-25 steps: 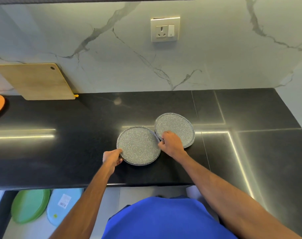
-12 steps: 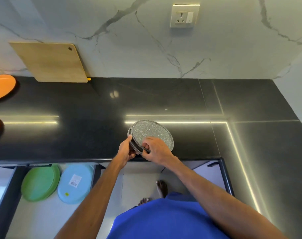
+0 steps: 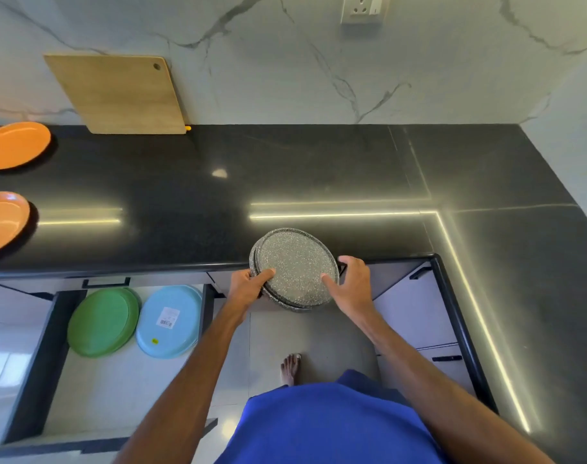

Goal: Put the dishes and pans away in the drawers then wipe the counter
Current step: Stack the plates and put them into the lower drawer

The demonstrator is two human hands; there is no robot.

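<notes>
Two grey speckled plates (image 3: 297, 266) are stacked and held in the air over the front edge of the black counter (image 3: 285, 169). My left hand (image 3: 248, 289) grips the stack's left rim, thumb on top. On the right rim, my right hand (image 3: 352, 289) holds the stack with its fingers spread. Two orange plates (image 3: 15, 145) (image 3: 2, 221) lie on the counter at the far left. Below the counter an open drawer (image 3: 44, 363) holds green plates (image 3: 101, 321) and a light blue plate (image 3: 169, 321).
A wooden cutting board (image 3: 118, 93) leans on the marble wall at the back. A wall socket (image 3: 362, 8) sits high on the wall. Closed grey drawers (image 3: 422, 306) lie under the counter's right corner. My bare foot (image 3: 290, 368) stands on the floor.
The two speckled plates went from side by side to one stack, and both hands have lifted the stack back off the counter past its front edge. The view tilted down, showing the open drawer.
</notes>
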